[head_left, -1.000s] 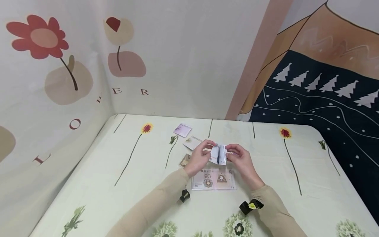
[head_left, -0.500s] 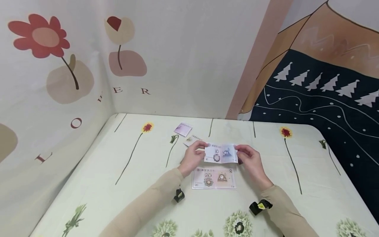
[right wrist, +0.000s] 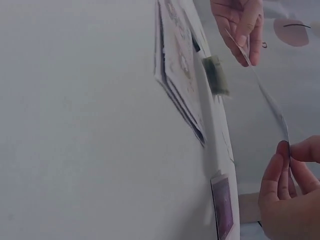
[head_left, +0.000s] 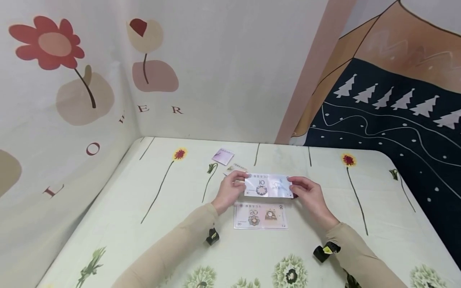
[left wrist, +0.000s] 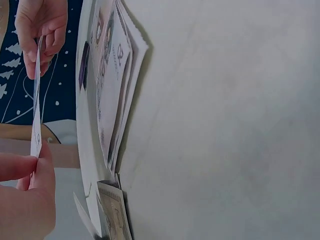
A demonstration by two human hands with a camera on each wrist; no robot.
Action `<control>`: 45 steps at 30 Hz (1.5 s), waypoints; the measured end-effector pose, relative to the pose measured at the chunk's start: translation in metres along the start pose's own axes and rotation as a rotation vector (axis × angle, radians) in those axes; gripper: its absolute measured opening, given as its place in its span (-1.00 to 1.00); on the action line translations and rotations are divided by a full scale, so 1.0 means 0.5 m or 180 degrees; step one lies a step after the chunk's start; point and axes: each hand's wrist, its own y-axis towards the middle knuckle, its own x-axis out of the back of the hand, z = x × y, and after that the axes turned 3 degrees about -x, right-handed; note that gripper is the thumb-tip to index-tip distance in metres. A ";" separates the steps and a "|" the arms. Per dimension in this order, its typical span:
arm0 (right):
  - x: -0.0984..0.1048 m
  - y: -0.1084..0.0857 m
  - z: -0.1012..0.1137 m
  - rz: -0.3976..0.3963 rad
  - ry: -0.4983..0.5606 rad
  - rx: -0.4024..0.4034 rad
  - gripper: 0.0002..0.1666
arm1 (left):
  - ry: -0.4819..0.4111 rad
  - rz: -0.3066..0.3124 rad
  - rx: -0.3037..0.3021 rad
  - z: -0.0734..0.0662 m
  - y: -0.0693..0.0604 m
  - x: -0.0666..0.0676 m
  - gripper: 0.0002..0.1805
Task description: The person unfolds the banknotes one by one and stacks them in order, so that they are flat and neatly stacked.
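Note:
A play banknote marked 10 (head_left: 268, 185) is stretched open between both hands above the table, a crease down its middle. My left hand (head_left: 228, 192) pinches its left end between thumb and fingers. At the right end, my right hand (head_left: 314, 200) pinches it the same way. Edge-on in the right wrist view, the note (right wrist: 274, 104) bends slightly. Just below it in the head view lies a stack of play banknotes with a 20 on top (head_left: 261, 216); the left wrist view shows the stack's layers (left wrist: 120, 85) fanning apart slightly.
Farther back lie a folded purple note (head_left: 223, 156) and a pale note (head_left: 237, 168), partly behind the left hand. A brown folded note (left wrist: 115, 210) shows in the left wrist view, a dark purple one (right wrist: 223, 207) in the right. Fabric walls stand behind the table.
The 10 note was folded upright between the hands; it is now spread out flat. The hands have moved apart, the left leftward and the right rightward.

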 end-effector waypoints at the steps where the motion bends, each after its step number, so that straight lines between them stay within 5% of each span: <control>1: 0.000 0.000 0.000 0.0001 0.0027 0.0018 -0.66 | 0.0000 0.0003 0.0032 -0.001 0.000 0.001 -0.60; 15: 0.007 -0.003 -0.006 0.0174 0.0141 0.0186 -0.70 | 0.0039 0.0028 0.0083 -0.021 -0.005 0.006 -0.70; 25: 0.010 0.007 -0.021 0.0374 0.0080 0.0323 -0.77 | 0.0216 0.0172 0.0170 -0.007 -0.003 0.010 -0.72; 45: 0.011 -0.020 -0.025 0.0845 -0.0198 0.0184 -0.78 | 0.0568 0.0733 0.0051 0.018 -0.047 0.046 -0.74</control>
